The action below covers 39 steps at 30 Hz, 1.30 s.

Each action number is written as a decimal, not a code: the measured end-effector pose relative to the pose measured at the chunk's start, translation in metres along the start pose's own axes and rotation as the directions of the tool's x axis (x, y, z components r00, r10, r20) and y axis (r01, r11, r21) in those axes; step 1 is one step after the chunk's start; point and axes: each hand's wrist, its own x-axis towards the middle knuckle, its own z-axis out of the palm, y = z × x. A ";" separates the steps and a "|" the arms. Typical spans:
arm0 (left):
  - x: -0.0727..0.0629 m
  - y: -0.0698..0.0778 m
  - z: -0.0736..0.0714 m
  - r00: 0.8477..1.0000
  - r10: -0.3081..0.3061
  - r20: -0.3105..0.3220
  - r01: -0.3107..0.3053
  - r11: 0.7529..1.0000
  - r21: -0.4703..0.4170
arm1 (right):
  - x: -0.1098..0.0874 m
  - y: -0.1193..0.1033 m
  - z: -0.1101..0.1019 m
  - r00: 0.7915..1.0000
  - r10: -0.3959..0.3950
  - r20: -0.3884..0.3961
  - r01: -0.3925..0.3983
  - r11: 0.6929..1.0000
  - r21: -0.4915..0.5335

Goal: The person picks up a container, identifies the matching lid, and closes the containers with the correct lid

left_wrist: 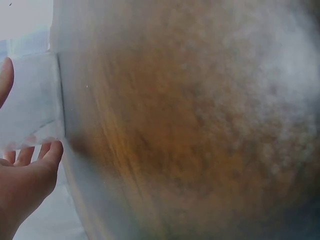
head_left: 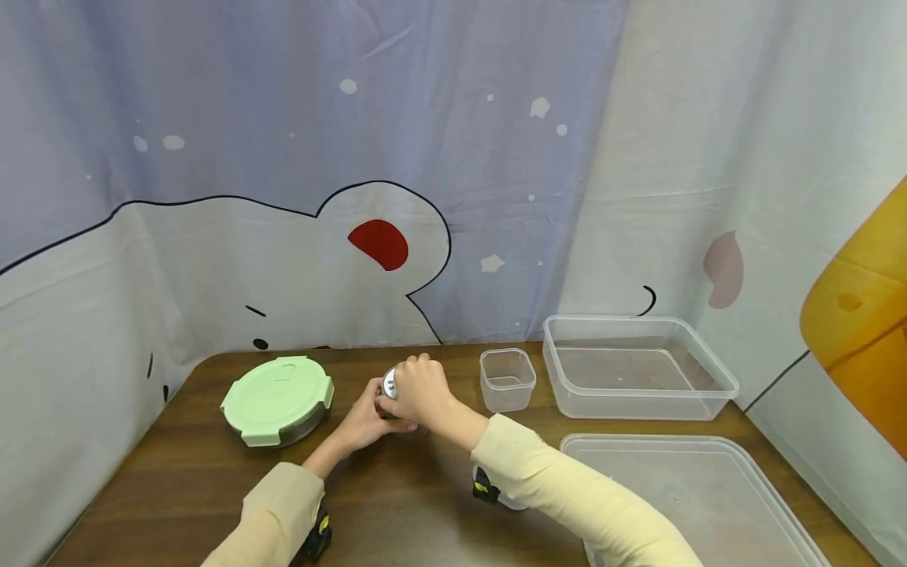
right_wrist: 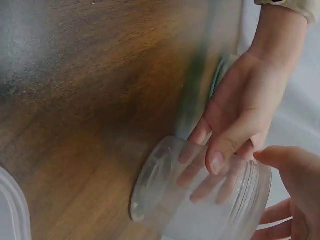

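A clear jar (right_wrist: 175,195) with a threaded neck stands on the table in the right wrist view. My left hand (head_left: 364,421) grips its side, fingers behind the clear wall and thumb in front. On top, my right hand (head_left: 421,390) holds the silver lid (head_left: 389,383), mostly hidden under the fingers in the head view. The right hand (right_wrist: 300,185) is at the jar's neck in the right wrist view. In the left wrist view, the left hand (left_wrist: 30,185) curves around the jar's clear wall (left_wrist: 30,100).
A round container with a green lid (head_left: 279,398) sits to the left. Right of the hands stand a small clear square container (head_left: 508,382) and a large clear box (head_left: 638,402). A large flat lid (head_left: 680,488) lies in front of that box. A smaller lid (head_left: 512,502) is partly under the right forearm.
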 end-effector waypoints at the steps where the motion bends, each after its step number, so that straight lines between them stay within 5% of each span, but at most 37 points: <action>1: 0.000 0.000 0.000 1.000 0.003 0.002 -0.003 1.000 -0.001 | 0.000 0.001 -0.001 1.000 0.000 0.015 0.000 1.000 -0.003; 4: 0.000 0.000 0.000 1.000 0.002 0.013 -0.003 1.000 0.004 | 0.004 0.010 -0.006 0.994 -0.030 0.101 0.026 0.999 0.039; 7: 0.000 0.000 0.000 1.000 -0.021 0.016 0.021 1.000 0.006 | 0.010 0.026 -0.010 0.966 -0.142 0.214 0.103 0.978 0.180; 14: -0.002 0.005 0.001 0.999 -0.030 0.031 0.030 0.999 -0.017 | 0.022 0.064 -0.008 0.812 -0.481 0.330 0.254 0.801 0.542; 20: -0.002 0.005 0.000 0.999 -0.027 0.023 0.027 1.000 -0.012 | 0.026 0.073 0.000 0.761 -0.580 0.290 0.288 0.703 0.650; 23: -0.002 0.005 0.000 0.999 -0.029 0.029 0.029 0.999 -0.014 | 0.026 0.072 0.001 0.762 -0.580 0.288 0.300 0.711 0.636; 28: -0.002 0.003 -0.001 0.999 -0.031 0.032 0.031 0.999 -0.025 | 0.025 0.066 -0.004 0.797 -0.510 0.324 0.292 0.795 0.532; 35: -0.002 0.000 -0.002 0.999 -0.017 0.037 0.018 0.999 -0.041 | 0.021 0.047 -0.013 0.878 -0.355 0.321 0.230 0.901 0.368; 39: -0.002 -0.001 -0.002 0.999 -0.016 0.029 0.017 0.999 -0.037 | 0.016 0.038 -0.011 0.927 -0.277 0.253 0.206 0.939 0.275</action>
